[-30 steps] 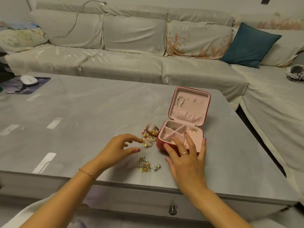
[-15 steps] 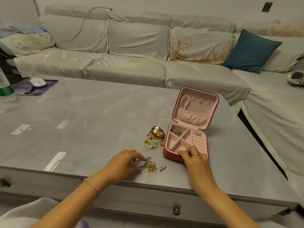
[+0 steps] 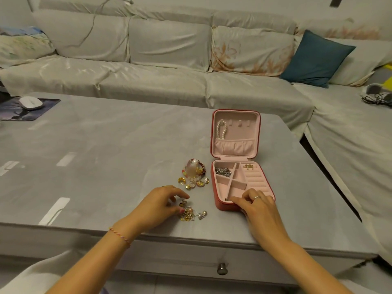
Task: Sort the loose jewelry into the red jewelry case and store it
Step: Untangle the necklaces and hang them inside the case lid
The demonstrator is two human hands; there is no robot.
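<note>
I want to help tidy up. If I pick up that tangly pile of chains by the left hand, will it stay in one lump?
Probably it lifts as one floppy clump: the chains look knotted together. Loose ends would likely dangle and swing. The small silver piece at its edge may drop off.

Left hand (image 3: 157, 205) on tangled jewelry pile (image 3: 189, 213); right hand (image 3: 257, 206) steadies open red case (image 3: 239, 183) w/ pearls.

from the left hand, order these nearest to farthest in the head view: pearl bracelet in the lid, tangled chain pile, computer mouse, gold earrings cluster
From the left hand:
1. tangled chain pile, at its fingertips
2. gold earrings cluster, just beyond, beside the case
3. pearl bracelet, hung in the open lid
4. computer mouse, far left table corner
</note>
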